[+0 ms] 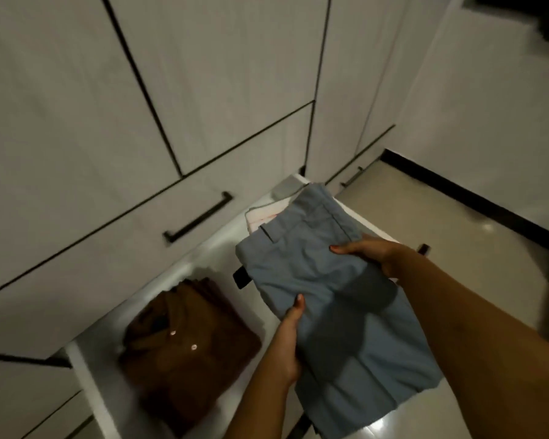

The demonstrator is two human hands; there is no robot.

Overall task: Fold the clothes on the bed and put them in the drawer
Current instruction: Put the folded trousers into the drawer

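**Blue-grey trousers (314, 280) held over the open drawer (76, 359)**

Left hand (290, 340) and right hand (366, 253) each grip a side of the folded pair, thumbs on top, fingers tucked underneath. Brown shirt (187, 353) lies folded inside, pale garment (260, 218) further along.

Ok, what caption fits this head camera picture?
Left hand and right hand hold folded blue-grey trousers over the open drawer, beside a folded brown shirt.

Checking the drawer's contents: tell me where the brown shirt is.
In the head view, the folded brown shirt lies inside the open drawer at lower left, left of the grey-blue trousers that the left hand and right hand hold.
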